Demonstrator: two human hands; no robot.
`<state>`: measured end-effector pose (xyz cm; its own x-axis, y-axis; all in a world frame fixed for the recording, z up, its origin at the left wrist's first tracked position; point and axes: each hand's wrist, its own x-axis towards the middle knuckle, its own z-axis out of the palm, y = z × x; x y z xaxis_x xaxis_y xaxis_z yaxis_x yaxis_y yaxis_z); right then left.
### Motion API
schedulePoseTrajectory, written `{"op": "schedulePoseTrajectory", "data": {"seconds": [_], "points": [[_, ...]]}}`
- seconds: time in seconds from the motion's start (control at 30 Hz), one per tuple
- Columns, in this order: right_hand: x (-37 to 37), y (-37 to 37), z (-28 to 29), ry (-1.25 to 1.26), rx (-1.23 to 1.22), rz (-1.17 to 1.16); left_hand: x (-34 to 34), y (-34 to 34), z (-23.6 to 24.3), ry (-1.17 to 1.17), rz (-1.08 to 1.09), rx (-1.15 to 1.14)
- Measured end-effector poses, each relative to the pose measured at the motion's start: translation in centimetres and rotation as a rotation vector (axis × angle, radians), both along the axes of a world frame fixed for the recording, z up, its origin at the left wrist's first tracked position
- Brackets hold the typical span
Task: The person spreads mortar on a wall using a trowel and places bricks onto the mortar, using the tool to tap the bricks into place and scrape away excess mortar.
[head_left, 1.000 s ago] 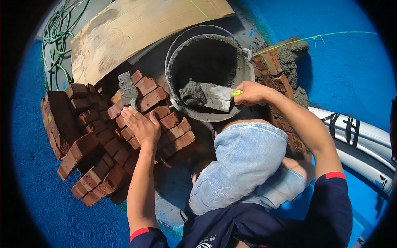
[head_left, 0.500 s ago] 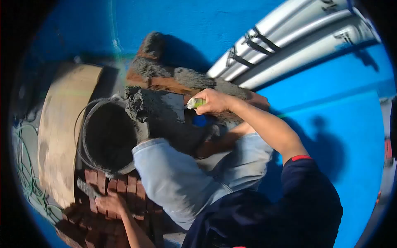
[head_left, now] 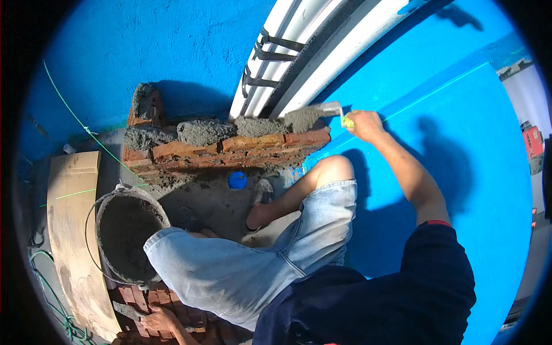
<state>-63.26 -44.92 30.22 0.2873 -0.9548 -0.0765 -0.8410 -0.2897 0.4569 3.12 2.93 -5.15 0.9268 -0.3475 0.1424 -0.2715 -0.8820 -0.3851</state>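
- R hand (head_left: pixel 366 126): fingers clenched around yellow-green handle of trowel (head_left: pixel 329 109); blade, w/ mortar on it, at top edge of low brick wall (head_left: pixel 230 150), near R end.
- Mortar clumps (head_left: pixel 204 132): in a row along wall's top edge.
- L hand (head_left: pixel 161 320): fingers at handle of 2nd trowel (head_left: pixel 126 311), over brick stack (head_left: pixel 167 302) — can't tell if clenched.
- Bucket (head_left: pixel 163 214): between cardboard (head_left: pixel 72 218) & knee — mortar residue on rim.

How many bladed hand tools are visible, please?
2: a trowel in the right hand, over the brick wall, and a grey-bladed tool at the left hand. Others may be hidden.
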Motion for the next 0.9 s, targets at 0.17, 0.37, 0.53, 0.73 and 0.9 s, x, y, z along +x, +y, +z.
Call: {"op": "schedulePoseTrajectory", "data": {"seconds": [0.17, 0.37, 0.53, 0.73, 0.9], "points": [[1.8, 1.1, -0.1, -0.086, -0.124, 0.034, -0.1, 0.5, -1.2, -0.059, -0.066, -0.178], [19.1, 2.5, 1.8, -0.58, 0.015, 0.328, 0.0, 4.9, -2.0, 0.108, -0.214, 0.649], [37.6, 5.3, -3.4, -0.546, 0.402, 0.657, -1.6, -2.9, 4.7, 0.048, -0.103, -0.43], [59.0, 11.3, -14.6, -0.063, 0.56, 0.916, -2.8, -1.5, 5.4, 0.155, 0.037, -0.553], [62.9, 12.3, -18.8, 0.114, 0.608, 1.161, -3.0, -2.8, 6.1, 0.189, 0.035, -0.575]]}}
